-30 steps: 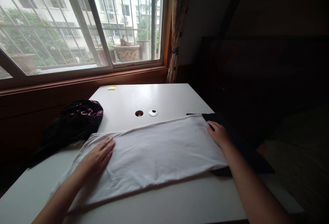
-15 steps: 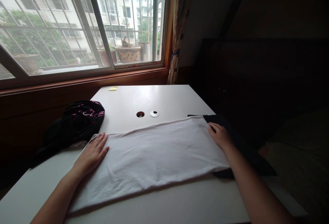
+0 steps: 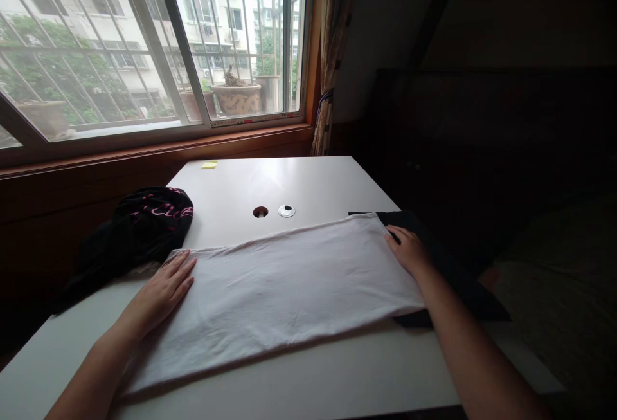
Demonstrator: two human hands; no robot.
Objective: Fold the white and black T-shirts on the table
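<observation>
White cloth (image 3: 294,285) lies flattened in a long, roughly 4-sided shape across the pale surface (image 3: 308,182), its right end set farther from the person than its left. Shallow creases run over it.

The left hand (image 3: 164,288) rests palm down on the cloth's left end, near the far corner, with the fingers (image 3: 181,273) extended and slightly spread. The right hand (image 3: 409,251) is at the cloth's right end, its fingertips at the edge near the far corner; a small dark gap shows between the fingers, but whether they pinch the fabric or only press on it cannot be told.

Dark fabric (image 3: 457,285) lies partly under the cloth's right end and extends beyond it, beneath the right forearm. At the left, a bunched black garment (image 3: 139,227) with pink lettering lies over the edge of the surface, just beside the cloth's far left corner.

Beyond the cloth, 2 round fittings sit side by side: a dark hole (image 3: 261,212) and a pale ring (image 3: 286,212). A yellow note (image 3: 209,164) lies near the far edge. Behind stands a barred window (image 3: 186,40), with a patterned curtain (image 3: 329,60) to its right.
</observation>
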